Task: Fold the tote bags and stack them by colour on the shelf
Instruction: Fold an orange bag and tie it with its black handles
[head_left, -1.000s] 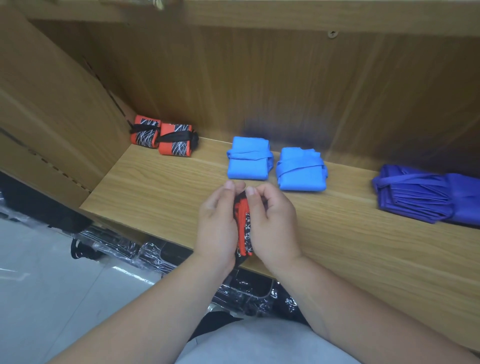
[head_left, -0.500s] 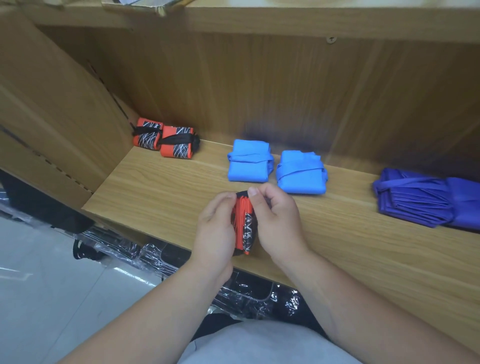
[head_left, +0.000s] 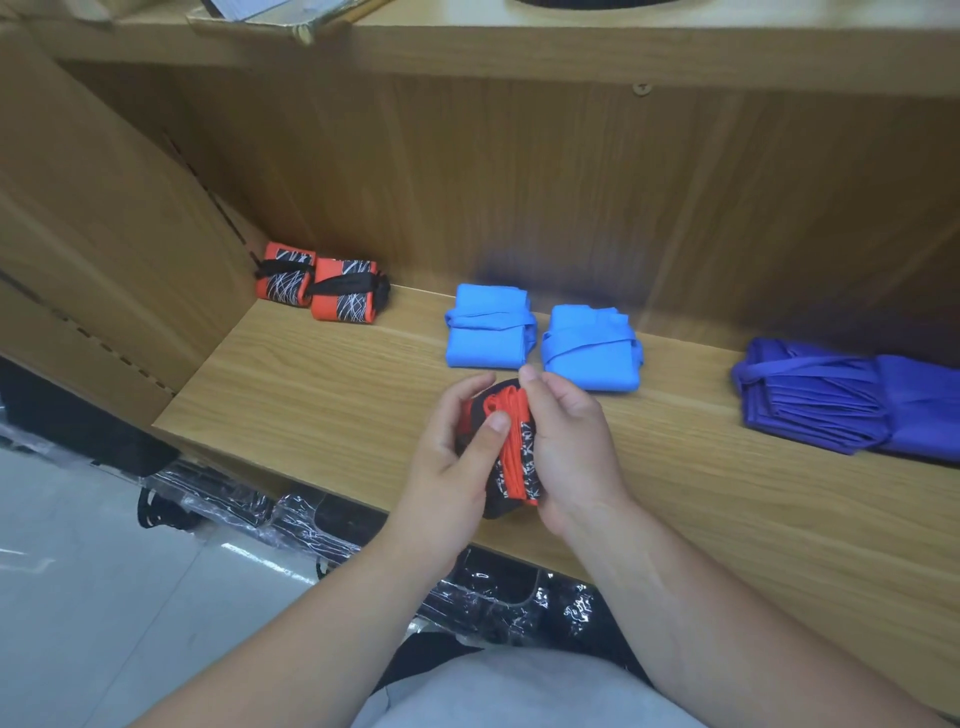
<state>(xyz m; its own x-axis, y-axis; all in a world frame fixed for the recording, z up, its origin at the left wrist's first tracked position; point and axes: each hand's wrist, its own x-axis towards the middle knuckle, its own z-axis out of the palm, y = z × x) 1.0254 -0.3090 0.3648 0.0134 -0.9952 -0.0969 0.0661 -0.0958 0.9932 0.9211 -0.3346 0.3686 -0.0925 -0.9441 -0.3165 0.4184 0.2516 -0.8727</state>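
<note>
Two hands (head_left: 447, 467) (head_left: 571, 447) (thumb now across bag (head_left: 517, 462))

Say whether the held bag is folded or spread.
Folded: the orange-and-black bag is a compact bundle gripped between left hand and right hand.

On the shelf (head_left: 322, 395), one bag pair (head_left: 343, 296) lies back-left, another pair (head_left: 488, 332) centre, a pile (head_left: 841, 400) right.
</note>
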